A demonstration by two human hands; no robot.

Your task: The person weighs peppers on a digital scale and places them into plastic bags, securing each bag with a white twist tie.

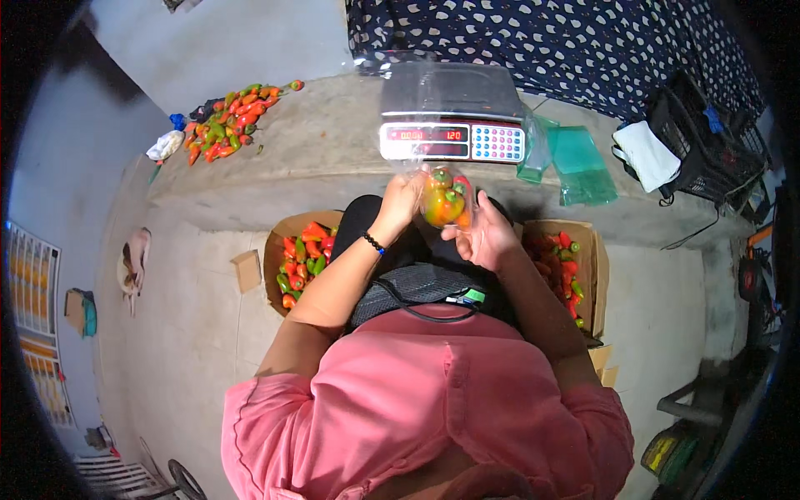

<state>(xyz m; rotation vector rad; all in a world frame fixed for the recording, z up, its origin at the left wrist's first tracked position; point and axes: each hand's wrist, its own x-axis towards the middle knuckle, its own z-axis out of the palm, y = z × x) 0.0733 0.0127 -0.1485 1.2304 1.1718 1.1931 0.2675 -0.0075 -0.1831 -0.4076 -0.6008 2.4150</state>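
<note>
In my left hand [406, 197] is the gathered upper part of a clear plastic bag, with several red, orange and yellow-green peppers [445, 203] in its bottom. My right hand [484, 234] is at the bag's lower right side, palm up with its fingers apart; whether it touches the bag is not plain. Just beyond the hands a digital scale [453, 94] with a lit red display stands on the concrete ledge. The bag's clear film rises in front of the scale's left part. Green plastic bags [581, 164] lie right of the scale.
A pile of peppers [228, 125] lies at the ledge's left end. Cardboard boxes of peppers flank my legs, one at left [272, 250] and one at right [599, 269]. A black crate [687, 137] with a white cloth [647, 155] is at right. A dog [134, 262] lies at left.
</note>
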